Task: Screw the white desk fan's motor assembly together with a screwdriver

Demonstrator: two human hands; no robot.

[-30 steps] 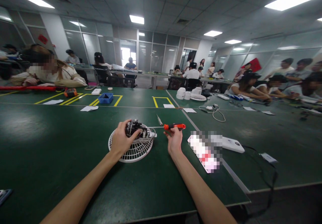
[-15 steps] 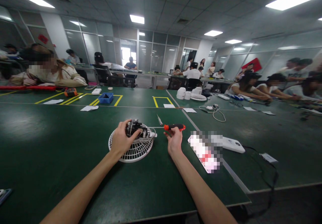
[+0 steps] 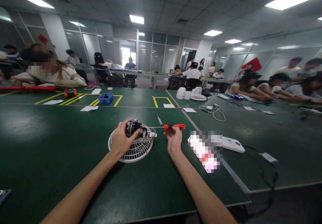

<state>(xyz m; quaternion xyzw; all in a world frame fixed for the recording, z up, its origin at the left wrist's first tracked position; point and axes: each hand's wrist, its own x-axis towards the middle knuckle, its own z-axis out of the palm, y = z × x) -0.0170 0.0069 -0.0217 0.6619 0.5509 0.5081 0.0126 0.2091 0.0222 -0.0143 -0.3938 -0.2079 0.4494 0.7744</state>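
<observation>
My left hand (image 3: 122, 138) is wrapped round a black fan motor (image 3: 133, 126) with wires. The motor rests on a round white fan grille (image 3: 134, 153), which lies on the green table. In my right hand (image 3: 174, 140) is a screwdriver (image 3: 174, 127) with a red and black handle, held level by fingers and thumb. Its thin shaft points left, and the tip reaches the motor's right side; the exact contact is too small to make out. Just beyond the shaft lies a small slim pointed tool (image 3: 159, 120).
Right of my right hand lie a lit phone (image 3: 204, 153) and a white power bank (image 3: 231, 144) with a dark cable. Farther off are a blue bin (image 3: 105, 98), white fan parts (image 3: 187, 94) and a coiled cord (image 3: 216, 112). Other people sit at tables around.
The screwdriver's handle looks turned about its axis, now showing more red on top. Both hands stay in nearly the same place.
</observation>
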